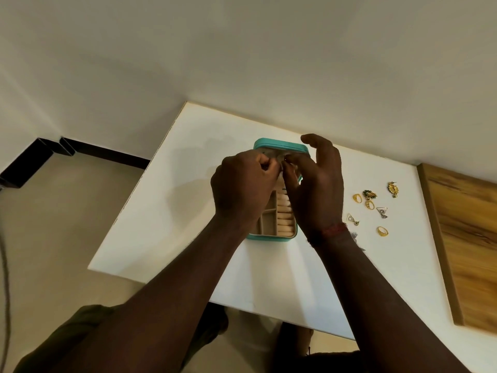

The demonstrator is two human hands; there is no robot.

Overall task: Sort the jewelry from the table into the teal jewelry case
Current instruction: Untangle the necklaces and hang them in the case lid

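The teal jewelry case [271, 236] lies open on the white table [188, 184], its lid [279, 145] raised at the far side. Beige compartments and ring rolls [283, 219] show inside. My left hand [242, 187] and my right hand [317, 184] meet above the case near the lid, fingertips pinched together on a small silvery jewelry piece [281, 158]; what kind it is I cannot tell. To the right on the table lie gold rings [357, 198], a green-gold piece [370, 194], a gold earring [393, 189] and silver triangular earrings [382, 212].
A wooden board [468, 238] adjoins the table on the right. A wall runs along the table's far edge. The floor and a dark baseboard [40, 157] lie to the left. A red thread band [332, 231] circles my right wrist.
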